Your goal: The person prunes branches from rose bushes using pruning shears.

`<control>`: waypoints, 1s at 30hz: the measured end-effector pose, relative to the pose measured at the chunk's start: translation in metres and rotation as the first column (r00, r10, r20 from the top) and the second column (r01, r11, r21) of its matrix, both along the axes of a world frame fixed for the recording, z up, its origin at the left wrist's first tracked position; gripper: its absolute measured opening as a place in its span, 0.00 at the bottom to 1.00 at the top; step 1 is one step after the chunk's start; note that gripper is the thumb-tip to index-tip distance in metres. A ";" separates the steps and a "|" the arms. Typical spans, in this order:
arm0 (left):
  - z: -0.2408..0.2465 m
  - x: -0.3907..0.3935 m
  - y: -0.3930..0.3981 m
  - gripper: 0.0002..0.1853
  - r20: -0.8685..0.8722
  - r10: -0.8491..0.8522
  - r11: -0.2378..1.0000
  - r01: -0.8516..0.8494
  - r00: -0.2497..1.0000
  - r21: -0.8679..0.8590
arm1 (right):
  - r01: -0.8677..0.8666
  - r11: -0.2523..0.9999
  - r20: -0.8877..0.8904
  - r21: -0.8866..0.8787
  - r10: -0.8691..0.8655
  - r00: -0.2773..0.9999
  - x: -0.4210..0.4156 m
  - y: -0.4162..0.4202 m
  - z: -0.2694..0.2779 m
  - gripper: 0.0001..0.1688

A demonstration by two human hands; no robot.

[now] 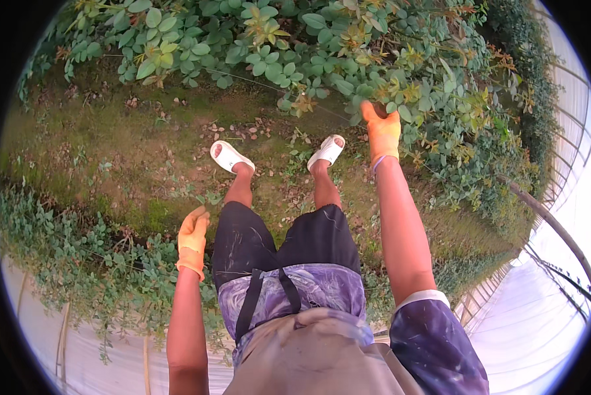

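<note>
My right hand (pixel 385 132), in an orange work glove, reaches into the lower edge of a leafy shrub row (pixel 271 64) that looks like rose bushes. Its thumb is apart from the fingers, and leaves cover the fingertips, so whether a stem is held is hidden. My left hand (pixel 193 237), gloved in the same orange, hangs low beside my left thigh with its fingers loosely spread. Nothing shows in it. Below and beyond it grows a second row of shrubs (pixel 122 266).
A thin wire (pixel 256 82) runs along the front of the upper shrubs. Mossy soil with dry leaves (pixel 162 133) forms the path under my white slides (pixel 231 156). A slanted pole (pixel 557 222) and pale plastic sheeting (pixel 532 316) stand at the right.
</note>
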State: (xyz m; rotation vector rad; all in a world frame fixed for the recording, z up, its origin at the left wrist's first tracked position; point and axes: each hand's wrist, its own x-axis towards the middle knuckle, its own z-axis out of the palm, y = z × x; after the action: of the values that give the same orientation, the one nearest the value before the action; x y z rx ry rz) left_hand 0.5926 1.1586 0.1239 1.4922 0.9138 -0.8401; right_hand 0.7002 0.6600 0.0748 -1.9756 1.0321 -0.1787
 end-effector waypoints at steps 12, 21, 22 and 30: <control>-0.017 0.002 0.080 0.22 -0.126 0.009 0.999 -0.004 0.992 0.043 | 0.459 0.821 0.097 0.338 -0.516 0.851 -0.002 0.009 -0.016 0.13; -0.006 0.050 -0.028 0.21 -0.069 -0.090 0.988 0.081 0.994 -0.133 | 0.405 0.759 -0.323 0.510 -0.268 0.908 -0.021 0.041 -0.026 0.10; -0.011 0.049 -0.034 0.21 -0.056 -0.080 0.982 0.070 0.995 -0.173 | 0.160 0.864 -0.334 0.478 0.011 0.942 -0.030 0.045 -0.040 0.16; -0.010 0.031 -0.060 0.19 -0.078 -0.104 0.986 0.093 0.992 -0.141 | -0.512 0.823 -0.544 -0.246 0.320 0.776 0.065 0.077 -0.085 0.20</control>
State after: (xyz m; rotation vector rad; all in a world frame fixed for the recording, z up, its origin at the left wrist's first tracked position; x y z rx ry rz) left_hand 0.6232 1.0982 0.1136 1.4000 0.8321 -1.0250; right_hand 0.7657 0.7375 -0.0102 -2.6493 0.8496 0.4238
